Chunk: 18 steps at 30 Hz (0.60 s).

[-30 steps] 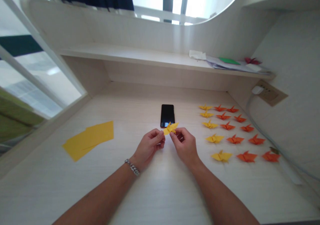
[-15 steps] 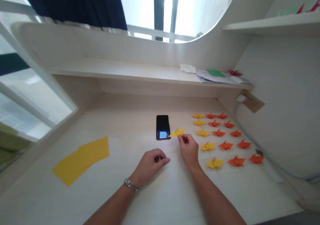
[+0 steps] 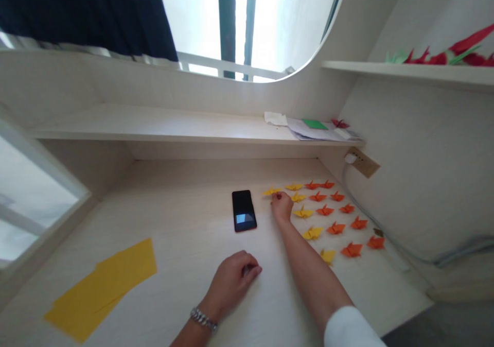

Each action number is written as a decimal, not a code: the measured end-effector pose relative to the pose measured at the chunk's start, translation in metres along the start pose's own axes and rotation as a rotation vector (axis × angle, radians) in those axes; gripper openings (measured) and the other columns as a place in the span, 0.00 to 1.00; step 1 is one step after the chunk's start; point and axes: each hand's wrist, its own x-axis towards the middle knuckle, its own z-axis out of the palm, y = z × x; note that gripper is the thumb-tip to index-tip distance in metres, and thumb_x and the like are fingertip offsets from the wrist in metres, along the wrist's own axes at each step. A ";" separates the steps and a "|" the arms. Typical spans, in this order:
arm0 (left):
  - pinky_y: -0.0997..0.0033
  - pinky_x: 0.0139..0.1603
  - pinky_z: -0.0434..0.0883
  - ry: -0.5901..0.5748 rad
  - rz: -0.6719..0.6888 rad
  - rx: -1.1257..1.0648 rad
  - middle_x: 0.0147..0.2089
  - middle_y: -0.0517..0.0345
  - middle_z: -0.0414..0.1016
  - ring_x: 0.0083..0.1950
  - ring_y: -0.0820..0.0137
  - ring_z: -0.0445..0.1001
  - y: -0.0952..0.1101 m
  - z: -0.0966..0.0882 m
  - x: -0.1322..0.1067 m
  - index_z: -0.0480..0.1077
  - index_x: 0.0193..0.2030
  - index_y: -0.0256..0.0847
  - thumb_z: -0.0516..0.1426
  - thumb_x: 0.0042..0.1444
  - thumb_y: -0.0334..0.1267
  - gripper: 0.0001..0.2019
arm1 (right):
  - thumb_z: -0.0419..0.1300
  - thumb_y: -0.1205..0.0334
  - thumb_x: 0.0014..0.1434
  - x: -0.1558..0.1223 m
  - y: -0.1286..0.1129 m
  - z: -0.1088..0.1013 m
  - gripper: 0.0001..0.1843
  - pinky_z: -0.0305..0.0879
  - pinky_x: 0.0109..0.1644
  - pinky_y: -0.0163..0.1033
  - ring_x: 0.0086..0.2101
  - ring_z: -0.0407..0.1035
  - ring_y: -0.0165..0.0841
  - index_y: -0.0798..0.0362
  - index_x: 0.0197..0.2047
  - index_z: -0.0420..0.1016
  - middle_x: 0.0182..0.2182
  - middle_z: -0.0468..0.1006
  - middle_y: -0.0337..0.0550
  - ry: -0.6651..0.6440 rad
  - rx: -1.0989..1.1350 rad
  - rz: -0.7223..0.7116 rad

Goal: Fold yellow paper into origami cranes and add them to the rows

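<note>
My right hand (image 3: 281,206) reaches toward the back of the desk, its fingertips closed on a yellow paper crane (image 3: 272,191). This crane is low over the desktop or on it; I cannot tell which. It is just left of another yellow paper crane (image 3: 294,187), the rearmost of a column of several. My left hand (image 3: 233,280) rests on the desk nearer to me, fingers curled and thumb drawn toward the index finger, with nothing visible in them. A black phone (image 3: 243,205) lies between and beyond my hands.
Orange paper cranes (image 3: 335,228) stand in two columns right of the yellow ones. Yellow paper sheets (image 3: 104,285) overlap at the left. Papers (image 3: 322,132) lie on the low back shelf (image 3: 173,125). A cable (image 3: 389,238) runs from the wall socket (image 3: 365,162) along the right side.
My right hand has carried the yellow crane from beside the phone's near end to the back, level with the rearmost row. My left hand keeps its curled pose. The view has shifted right.
</note>
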 end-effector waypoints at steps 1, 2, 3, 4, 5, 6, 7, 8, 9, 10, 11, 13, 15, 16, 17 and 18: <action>0.72 0.36 0.63 -0.002 0.002 0.007 0.33 0.55 0.73 0.34 0.68 0.69 0.000 0.000 0.000 0.73 0.33 0.41 0.52 0.57 0.42 0.11 | 0.55 0.61 0.52 0.002 0.001 0.004 0.12 0.64 0.35 0.36 0.29 0.73 0.37 0.57 0.31 0.78 0.25 0.79 0.48 0.004 -0.014 0.005; 0.71 0.37 0.63 -0.005 0.004 0.011 0.33 0.55 0.73 0.34 0.68 0.69 0.000 0.000 0.000 0.73 0.33 0.41 0.52 0.57 0.42 0.11 | 0.55 0.62 0.52 0.005 0.002 0.007 0.12 0.64 0.35 0.36 0.30 0.73 0.37 0.57 0.31 0.78 0.25 0.79 0.48 0.009 -0.028 0.011; 0.71 0.37 0.63 -0.007 0.004 0.014 0.33 0.55 0.73 0.34 0.68 0.69 0.000 0.000 0.000 0.73 0.33 0.41 0.52 0.57 0.42 0.11 | 0.54 0.62 0.52 0.007 0.004 0.010 0.11 0.64 0.35 0.36 0.30 0.73 0.38 0.57 0.31 0.78 0.25 0.80 0.49 0.014 -0.042 0.018; 0.71 0.37 0.63 -0.010 0.003 0.017 0.33 0.55 0.73 0.35 0.68 0.69 0.000 -0.001 0.000 0.73 0.33 0.41 0.51 0.57 0.42 0.11 | 0.54 0.63 0.52 0.009 0.005 0.012 0.11 0.64 0.36 0.36 0.30 0.73 0.38 0.57 0.31 0.78 0.25 0.80 0.49 0.020 -0.056 0.025; 0.71 0.37 0.63 -0.013 0.001 0.020 0.33 0.55 0.73 0.35 0.68 0.69 0.000 -0.001 0.000 0.73 0.34 0.41 0.51 0.58 0.42 0.11 | 0.54 0.64 0.52 0.011 0.007 0.015 0.11 0.64 0.36 0.37 0.30 0.73 0.38 0.57 0.31 0.78 0.26 0.80 0.50 0.027 -0.070 0.031; 0.71 0.37 0.63 -0.017 -0.001 0.024 0.34 0.55 0.73 0.36 0.68 0.69 0.000 -0.001 0.000 0.73 0.34 0.41 0.51 0.58 0.42 0.11 | 0.54 0.64 0.52 0.014 0.008 0.017 0.12 0.64 0.37 0.37 0.31 0.73 0.38 0.58 0.31 0.78 0.27 0.80 0.51 0.034 -0.084 0.038; 0.71 0.37 0.63 -0.022 -0.001 0.027 0.34 0.55 0.73 0.36 0.68 0.70 0.000 -0.001 0.000 0.72 0.34 0.41 0.51 0.58 0.41 0.11 | 0.54 0.65 0.52 0.016 0.010 0.018 0.12 0.64 0.37 0.37 0.31 0.73 0.39 0.58 0.31 0.78 0.28 0.80 0.52 0.042 -0.097 0.043; 0.71 0.37 0.63 -0.027 -0.001 0.030 0.34 0.56 0.73 0.36 0.67 0.70 0.000 -0.001 0.000 0.72 0.34 0.41 0.51 0.58 0.41 0.11 | 0.54 0.65 0.51 0.018 0.012 0.020 0.12 0.64 0.38 0.38 0.32 0.73 0.39 0.58 0.31 0.78 0.28 0.80 0.53 0.051 -0.109 0.048; 0.71 0.38 0.63 -0.031 -0.001 0.031 0.34 0.56 0.73 0.36 0.67 0.70 0.000 -0.001 0.000 0.72 0.34 0.41 0.51 0.58 0.41 0.11 | 0.54 0.65 0.51 0.020 0.013 0.021 0.12 0.64 0.39 0.38 0.33 0.73 0.39 0.58 0.31 0.78 0.29 0.80 0.53 0.059 -0.120 0.052; 0.71 0.38 0.63 -0.033 -0.001 0.031 0.34 0.56 0.73 0.36 0.67 0.70 0.000 -0.001 0.000 0.72 0.34 0.41 0.51 0.58 0.41 0.11 | 0.54 0.66 0.51 0.022 0.014 0.022 0.12 0.64 0.39 0.38 0.33 0.73 0.39 0.58 0.32 0.78 0.30 0.80 0.53 0.066 -0.129 0.055; 0.71 0.38 0.63 -0.032 -0.002 0.030 0.34 0.56 0.73 0.36 0.67 0.70 0.000 -0.001 0.000 0.72 0.34 0.41 0.51 0.58 0.41 0.11 | 0.54 0.66 0.51 0.023 0.015 0.023 0.12 0.64 0.40 0.38 0.33 0.73 0.39 0.58 0.32 0.78 0.30 0.80 0.54 0.071 -0.137 0.057; 0.71 0.38 0.63 -0.024 -0.005 0.025 0.34 0.55 0.73 0.37 0.67 0.70 -0.001 0.000 0.000 0.72 0.33 0.41 0.51 0.58 0.41 0.11 | 0.53 0.67 0.51 0.025 0.016 0.024 0.12 0.64 0.40 0.37 0.33 0.73 0.38 0.58 0.32 0.78 0.31 0.80 0.54 0.077 -0.149 0.057; 0.71 0.38 0.63 -0.020 -0.008 0.023 0.34 0.56 0.73 0.36 0.68 0.70 -0.002 0.001 0.001 0.72 0.33 0.41 0.51 0.58 0.41 0.11 | 0.53 0.67 0.51 0.025 0.017 0.025 0.12 0.64 0.40 0.37 0.33 0.72 0.38 0.58 0.32 0.78 0.31 0.80 0.54 0.077 -0.158 0.057; 0.71 0.38 0.63 -0.021 -0.009 0.023 0.34 0.56 0.73 0.36 0.68 0.70 -0.002 0.001 0.001 0.72 0.33 0.41 0.51 0.58 0.41 0.11 | 0.53 0.67 0.51 0.026 0.017 0.026 0.12 0.64 0.40 0.37 0.33 0.72 0.38 0.58 0.32 0.78 0.31 0.80 0.54 0.075 -0.163 0.058; 0.71 0.38 0.63 -0.021 -0.008 0.022 0.34 0.56 0.73 0.36 0.68 0.70 -0.002 0.001 0.001 0.72 0.33 0.41 0.51 0.58 0.41 0.11 | 0.53 0.67 0.51 0.026 0.018 0.026 0.12 0.64 0.39 0.37 0.33 0.72 0.38 0.58 0.32 0.78 0.30 0.80 0.54 0.073 -0.168 0.059; 0.71 0.39 0.63 -0.022 -0.006 0.022 0.34 0.56 0.73 0.37 0.68 0.70 -0.002 0.001 0.001 0.72 0.33 0.41 0.51 0.58 0.41 0.11 | 0.53 0.67 0.51 0.026 0.018 0.027 0.12 0.64 0.39 0.37 0.33 0.72 0.38 0.58 0.32 0.78 0.30 0.80 0.54 0.071 -0.173 0.061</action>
